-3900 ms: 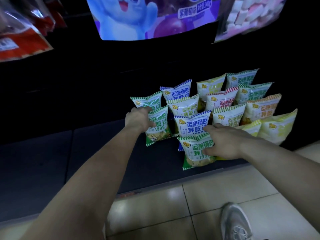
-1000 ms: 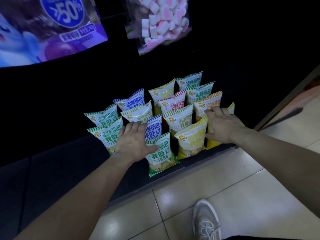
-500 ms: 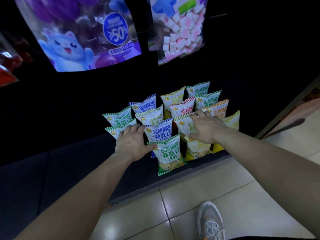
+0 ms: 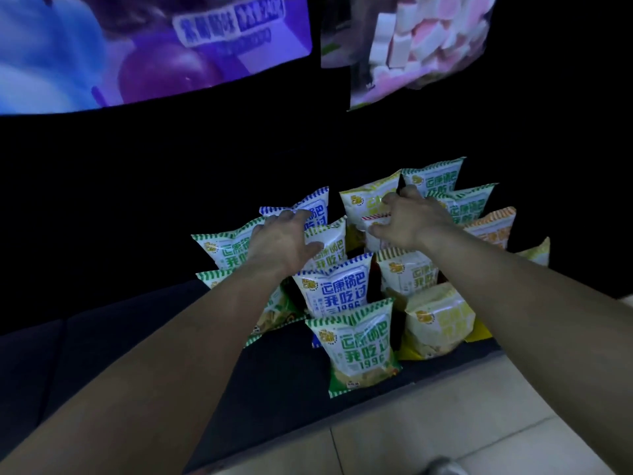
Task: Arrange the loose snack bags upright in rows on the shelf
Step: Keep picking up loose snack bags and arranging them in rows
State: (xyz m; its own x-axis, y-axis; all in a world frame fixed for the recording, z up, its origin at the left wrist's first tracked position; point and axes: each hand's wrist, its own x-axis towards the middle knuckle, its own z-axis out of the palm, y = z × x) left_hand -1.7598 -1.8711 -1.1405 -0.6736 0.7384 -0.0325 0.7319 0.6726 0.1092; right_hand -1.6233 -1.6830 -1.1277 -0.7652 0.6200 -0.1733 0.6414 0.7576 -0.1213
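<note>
Both hands have reached deeper since a moment ago: left hand [image 4: 286, 240] spread flat on a white bag [image 4: 327, 243], right hand [image 4: 407, 217] spread over the red-striped bag [image 4: 371, 222] behind the front green bag [image 4: 359, 344] on the shelf [image 4: 274, 368]. Nudge gently, keeping neighbours standing.

A shop: rows of identical snack bags [image 4: 356, 341] on a low dark shelf [image 4: 137, 347], larger candy packs [image 4: 411, 46] hanging above.
</note>
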